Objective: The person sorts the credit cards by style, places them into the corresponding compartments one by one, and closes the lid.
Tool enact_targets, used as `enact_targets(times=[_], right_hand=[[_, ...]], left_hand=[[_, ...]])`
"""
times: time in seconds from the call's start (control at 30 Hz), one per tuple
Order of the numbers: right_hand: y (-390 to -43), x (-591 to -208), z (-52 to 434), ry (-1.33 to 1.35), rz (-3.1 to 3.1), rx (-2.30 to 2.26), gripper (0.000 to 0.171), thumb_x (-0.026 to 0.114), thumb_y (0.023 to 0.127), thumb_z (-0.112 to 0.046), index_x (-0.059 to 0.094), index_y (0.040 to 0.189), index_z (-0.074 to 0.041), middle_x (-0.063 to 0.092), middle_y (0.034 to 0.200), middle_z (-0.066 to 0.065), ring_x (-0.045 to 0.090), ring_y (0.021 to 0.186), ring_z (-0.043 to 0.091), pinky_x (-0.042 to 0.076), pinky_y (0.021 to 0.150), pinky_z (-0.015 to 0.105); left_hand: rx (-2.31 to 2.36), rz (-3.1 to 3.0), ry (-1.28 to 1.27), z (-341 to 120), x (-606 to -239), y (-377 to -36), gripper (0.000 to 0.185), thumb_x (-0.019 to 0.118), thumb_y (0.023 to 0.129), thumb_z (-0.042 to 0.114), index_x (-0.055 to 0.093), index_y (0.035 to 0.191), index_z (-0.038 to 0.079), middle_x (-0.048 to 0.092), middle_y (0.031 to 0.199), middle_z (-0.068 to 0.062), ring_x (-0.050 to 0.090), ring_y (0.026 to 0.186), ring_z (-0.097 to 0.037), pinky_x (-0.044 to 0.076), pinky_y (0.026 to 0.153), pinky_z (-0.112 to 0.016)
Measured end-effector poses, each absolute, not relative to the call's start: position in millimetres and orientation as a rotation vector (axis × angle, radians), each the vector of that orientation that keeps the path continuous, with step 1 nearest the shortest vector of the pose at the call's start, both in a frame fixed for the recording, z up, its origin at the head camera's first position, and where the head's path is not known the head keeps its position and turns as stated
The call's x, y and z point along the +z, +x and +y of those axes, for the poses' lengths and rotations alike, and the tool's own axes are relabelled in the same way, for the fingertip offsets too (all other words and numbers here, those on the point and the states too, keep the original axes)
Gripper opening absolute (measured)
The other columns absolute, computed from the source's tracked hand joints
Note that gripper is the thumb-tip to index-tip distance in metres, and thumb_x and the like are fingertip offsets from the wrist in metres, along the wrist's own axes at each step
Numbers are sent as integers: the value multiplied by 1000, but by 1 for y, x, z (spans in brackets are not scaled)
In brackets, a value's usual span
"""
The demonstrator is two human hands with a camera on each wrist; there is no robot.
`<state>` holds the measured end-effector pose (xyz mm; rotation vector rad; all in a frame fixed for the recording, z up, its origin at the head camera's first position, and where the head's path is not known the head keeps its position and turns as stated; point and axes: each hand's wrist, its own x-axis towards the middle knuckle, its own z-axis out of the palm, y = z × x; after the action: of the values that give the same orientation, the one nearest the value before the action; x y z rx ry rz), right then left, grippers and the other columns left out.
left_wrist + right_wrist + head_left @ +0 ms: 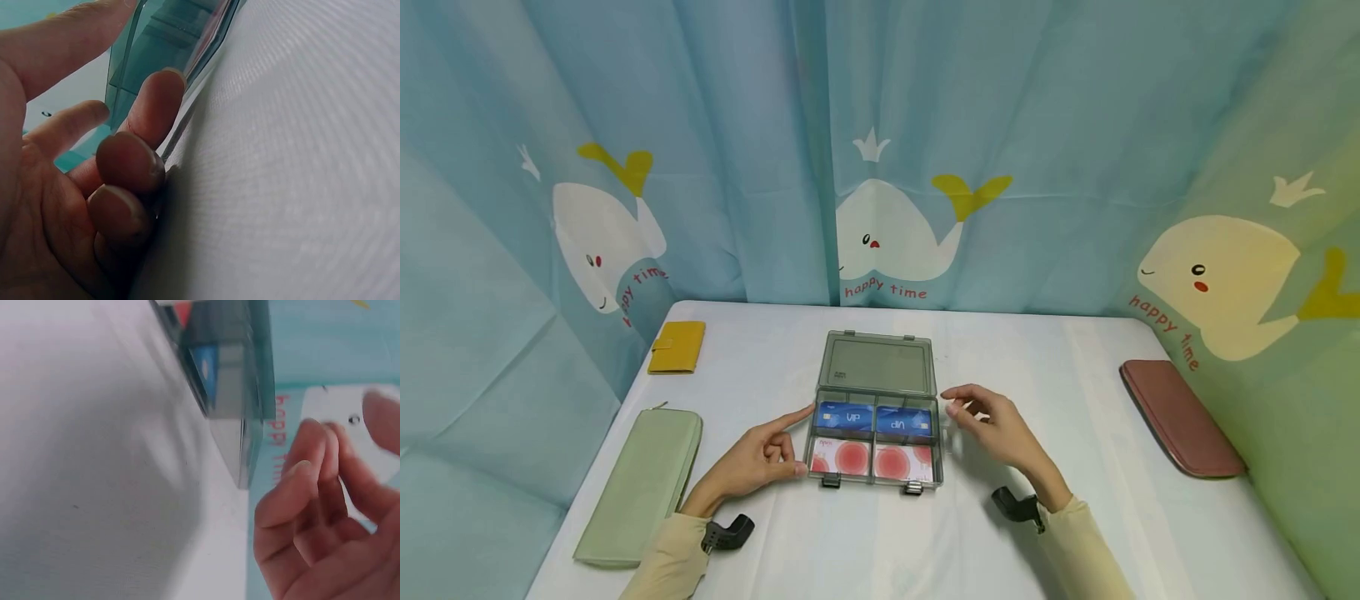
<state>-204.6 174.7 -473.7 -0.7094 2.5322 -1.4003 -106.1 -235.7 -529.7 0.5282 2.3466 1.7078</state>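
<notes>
On the white table (pixel 1075 375) the open clear compartment box (pixel 874 417) sits at centre, holding two blue VIP cards (pixel 845 416) behind two red-spotted cards (pixel 842 457). The left hand (pixel 752 461) steadies its left wall, forefinger out, other fingers loosely curled beside it. The right hand (pixel 996 423) hovers half-open and empty near the right wall, and a careless nudge from it could skew the box, I'd say.

A translucent grey-green plastic box (pixel 875 408) lies flat in the middle of the table, its hinged lid thrown open and lying flat on the far side. Its near edge carries two dark latches. Inside, dividers split it into compartments: two blue VIP cards (pixel 872 417) lie side by side in the far row, and two white cards with red circles (pixel 871 459) in the near row.
</notes>
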Motion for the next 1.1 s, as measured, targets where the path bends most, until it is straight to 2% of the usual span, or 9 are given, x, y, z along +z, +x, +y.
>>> enact_targets(times=[0.13,0.2,0.33,0.5,0.67,0.8,0.93,1.0,1.1], right_hand=[[-221,-476,180,-427,2376,-1564,42,58,111,-30,64,139,1,66,124,28,71,86,26,55,67,31],[-229,-477,180,-338,2285,-1620,49,55,112,-33,59,145,3,63,135,31,72,88,23,57,70,32],[-242,-480,177,-226,2157,-1647,54,48,115,-34,50,154,2,57,150,28,71,92,15,57,73,30],[-256,-487,171,-143,2060,-1620,53,45,115,-31,48,156,2,57,153,22,71,88,8,51,70,24],[-265,-493,162,-110,2011,-1612,49,51,113,-25,51,154,2,66,141,19,62,75,5,45,63,22],[-271,-498,158,-108,1997,-1596,48,54,112,-21,52,153,3,70,119,6,51,67,5,39,58,21],[-273,-501,157,-138,2008,-1586,49,57,110,-18,51,151,7,62,94,-1,48,65,5,37,56,21],[-273,-501,156,-157,2015,-1597,49,59,109,-17,51,151,9,60,88,-3,48,65,5,37,57,21],[-272,-500,156,-192,2025,-1624,50,59,109,-14,48,152,9,63,90,-4,50,65,5,38,56,21]], left_hand=[[1699,2358,523,-236,-530,-105,84,83,93,13,40,165,10,64,77,-1,37,55,2,32,51,-19],[1701,2358,517,-236,-530,-105,84,83,93,13,40,165,11,64,77,-1,37,55,2,32,51,-19],[1710,2347,516,-236,-528,-105,84,83,93,13,40,165,12,64,77,-1,37,55,1,31,51,-20],[1708,2339,511,-235,-528,-105,84,83,93,13,39,165,11,63,77,0,38,55,1,31,51,-19],[1708,2341,517,-234,-528,-104,83,82,93,12,39,165,9,64,77,-2,38,55,1,31,51,-19],[1723,2333,537,-234,-527,-103,82,80,94,10,39,164,6,64,77,-6,38,55,1,32,51,-20],[1722,2337,527,-233,-526,-102,81,80,94,10,39,164,6,64,78,-8,39,55,1,32,51,-19],[1711,2350,520,-233,-527,-102,81,80,95,10,40,164,6,64,78,-8,39,55,0,32,51,-18],[1693,2364,499,-232,-527,-101,80,81,94,11,40,164,7,64,78,-6,40,56,0,32,53,-18]])
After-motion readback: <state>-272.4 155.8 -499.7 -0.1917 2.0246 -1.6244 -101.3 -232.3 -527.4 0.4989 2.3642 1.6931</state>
